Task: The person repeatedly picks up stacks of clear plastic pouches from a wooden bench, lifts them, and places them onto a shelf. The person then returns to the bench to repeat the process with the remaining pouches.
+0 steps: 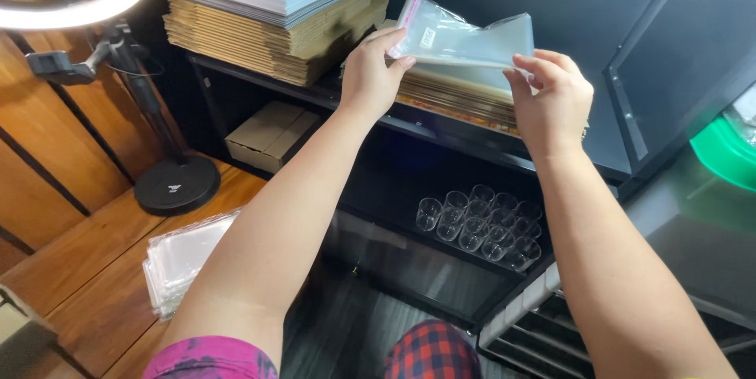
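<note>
Both of my hands are raised over a dark shelf and hold a clear plastic bag (465, 36) between them. My left hand (372, 72) pinches its left edge near a small white label. My right hand (554, 99) grips its right edge. Under the bag lies a stack of flat brown cardboard sheets (465, 99) on the shelf.
A taller pile of flat cardboard and white sheets (272, 9) sits at the back left. Several small clear cups (480, 225) stand on a lower shelf. A pile of clear bags (185, 257) lies on the wooden floor by a ring light stand (175, 183). A green bowl (728, 150) is at the right.
</note>
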